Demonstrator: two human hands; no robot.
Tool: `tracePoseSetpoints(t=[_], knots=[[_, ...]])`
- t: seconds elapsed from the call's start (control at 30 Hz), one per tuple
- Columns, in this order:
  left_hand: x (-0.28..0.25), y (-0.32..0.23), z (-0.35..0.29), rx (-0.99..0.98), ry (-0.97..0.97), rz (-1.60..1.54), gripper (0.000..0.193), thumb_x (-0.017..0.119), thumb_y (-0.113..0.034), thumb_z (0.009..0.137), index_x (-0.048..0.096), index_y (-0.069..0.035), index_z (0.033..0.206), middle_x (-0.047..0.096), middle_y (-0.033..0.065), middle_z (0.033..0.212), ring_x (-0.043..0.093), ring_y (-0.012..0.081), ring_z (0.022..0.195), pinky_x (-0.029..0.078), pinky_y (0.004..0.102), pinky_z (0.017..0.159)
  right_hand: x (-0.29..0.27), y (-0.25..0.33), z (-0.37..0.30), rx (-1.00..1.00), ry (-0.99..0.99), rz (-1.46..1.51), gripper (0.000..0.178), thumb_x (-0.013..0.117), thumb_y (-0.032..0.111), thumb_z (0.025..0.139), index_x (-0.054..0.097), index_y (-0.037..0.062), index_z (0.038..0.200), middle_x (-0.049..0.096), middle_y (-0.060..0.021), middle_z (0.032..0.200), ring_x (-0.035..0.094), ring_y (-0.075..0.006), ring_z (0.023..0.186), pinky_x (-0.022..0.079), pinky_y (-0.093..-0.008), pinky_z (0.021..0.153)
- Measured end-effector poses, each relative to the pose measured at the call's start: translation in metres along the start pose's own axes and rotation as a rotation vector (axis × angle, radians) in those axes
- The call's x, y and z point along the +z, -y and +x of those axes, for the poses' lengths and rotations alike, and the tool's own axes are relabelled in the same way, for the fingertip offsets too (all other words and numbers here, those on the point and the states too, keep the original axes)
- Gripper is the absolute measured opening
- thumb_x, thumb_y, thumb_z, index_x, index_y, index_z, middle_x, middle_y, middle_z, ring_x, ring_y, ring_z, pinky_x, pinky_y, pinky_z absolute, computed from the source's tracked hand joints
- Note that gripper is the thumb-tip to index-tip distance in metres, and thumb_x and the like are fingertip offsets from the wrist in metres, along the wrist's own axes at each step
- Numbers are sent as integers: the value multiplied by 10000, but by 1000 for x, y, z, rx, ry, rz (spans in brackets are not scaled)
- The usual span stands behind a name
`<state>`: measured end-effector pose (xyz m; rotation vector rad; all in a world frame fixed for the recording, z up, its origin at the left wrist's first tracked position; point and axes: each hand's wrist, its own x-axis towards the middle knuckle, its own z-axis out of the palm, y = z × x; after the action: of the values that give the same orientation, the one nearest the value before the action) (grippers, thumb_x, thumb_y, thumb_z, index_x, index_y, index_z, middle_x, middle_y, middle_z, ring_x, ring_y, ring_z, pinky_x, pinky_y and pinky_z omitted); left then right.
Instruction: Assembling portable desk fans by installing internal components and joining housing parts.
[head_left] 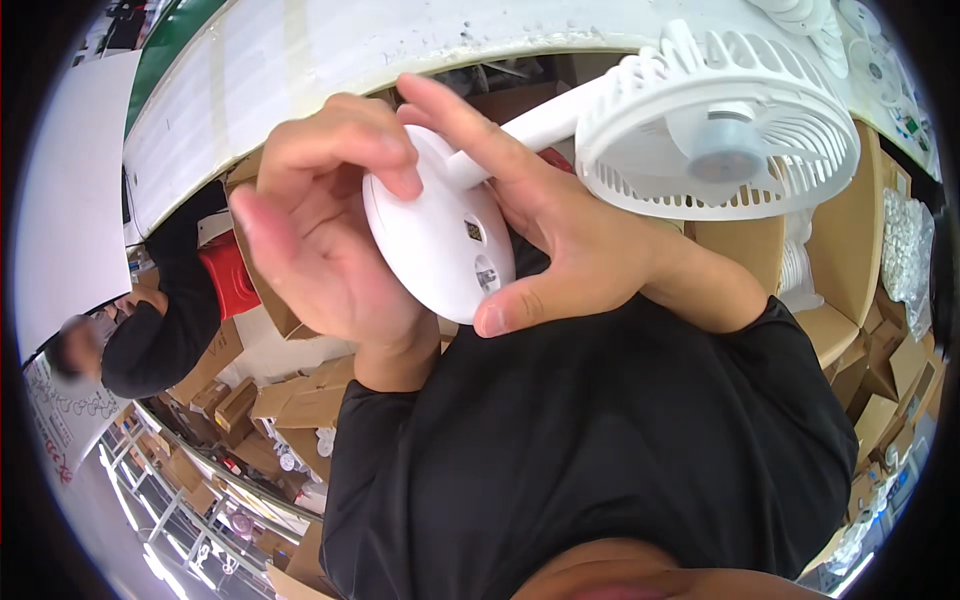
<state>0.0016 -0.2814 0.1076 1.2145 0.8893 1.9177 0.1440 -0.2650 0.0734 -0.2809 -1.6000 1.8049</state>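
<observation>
A white desk fan is held tilted in front of my chest. Its oval base [425, 240] faces up toward me, showing a small dark square opening and a clear-lined slot. The neck [555, 115] runs from the base to the round slatted fan head [640, 165] on the right. My right hand [585, 235] is closed around the base, thumb on the near edge and fingers beside the neck. At the base's left side is my left hand [325, 230], slightly blurred. One fingertip touches the base's face; the thumb stretches away from it.
Ahead runs a white worktable [330, 60]. Opened cardboard boxes [840, 250] stand at the right, near a clear bag of small white parts [905, 250]. White fan parts [800, 15] lie at the far right. Another person [160, 330] sits at the left beside a red object [230, 275].
</observation>
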Motion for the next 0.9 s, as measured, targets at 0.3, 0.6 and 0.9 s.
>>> tracePoseSetpoints(t=[0.3, 0.6, 0.9], knots=[[5, 3, -16, 185, 258, -30, 559, 230, -474, 1054, 575, -55, 918, 481, 8, 607, 420, 139, 644, 371, 289, 654, -8, 9, -10, 60, 129, -4, 1135, 776, 327, 793, 4, 74, 1585, 189, -239, 1581, 294, -360, 1414, 233, -432, 1156], [2, -5, -13, 52, 165, -107, 538, 267, -463, 1061, 569, -22, 997, 501, 24, 612, 429, 127, 551, 394, 270, 565, -3, -5, -2, -334, 128, -283, 1014, 671, 327, 877, -15, 79, 1581, 52, -261, 1613, 186, -374, 1465, 186, -468, 1166], [10, -8, -11, 233, 203, -83, 555, 239, -450, 1070, 567, -4, 1043, 462, 16, 554, 396, 114, 450, 341, 233, 506, 10, 2, -4, -189, 89, 36, 791, 524, 164, 945, 70, 24, 1578, 216, -163, 1555, 429, -295, 1220, 289, -400, 1072]])
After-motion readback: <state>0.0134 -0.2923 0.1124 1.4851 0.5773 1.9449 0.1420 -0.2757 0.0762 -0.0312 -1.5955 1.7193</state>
